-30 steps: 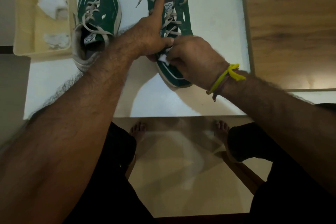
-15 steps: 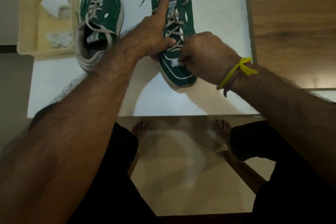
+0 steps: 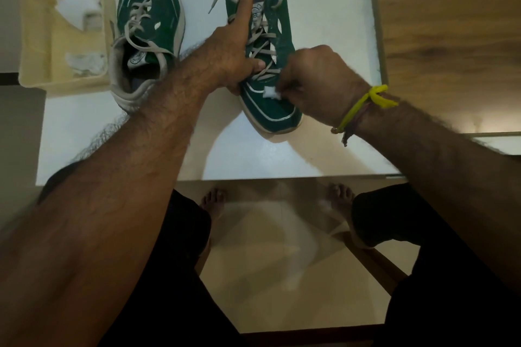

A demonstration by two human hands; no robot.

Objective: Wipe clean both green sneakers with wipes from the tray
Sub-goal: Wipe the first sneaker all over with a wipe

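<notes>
The right hand (image 3: 318, 84) pinches a white wipe (image 3: 271, 92) on the right sneaker's (image 3: 270, 110) toe, at its nine o'clock; the left hand (image 3: 234, 56) grips that sneaker (forefinger extended to twelve).

A white tabletop (image 3: 324, 149) fills the upper view, its near edge over a glossy beige floor (image 3: 282, 276) that carries pale reflections. A wood-grain panel (image 3: 451, 36) adjoins the tabletop on the right. The light is dim and warm.

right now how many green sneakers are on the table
2: the left sneaker lies beside the tray, untouched; the right sneaker is under both hands, left hand and right hand.
</notes>
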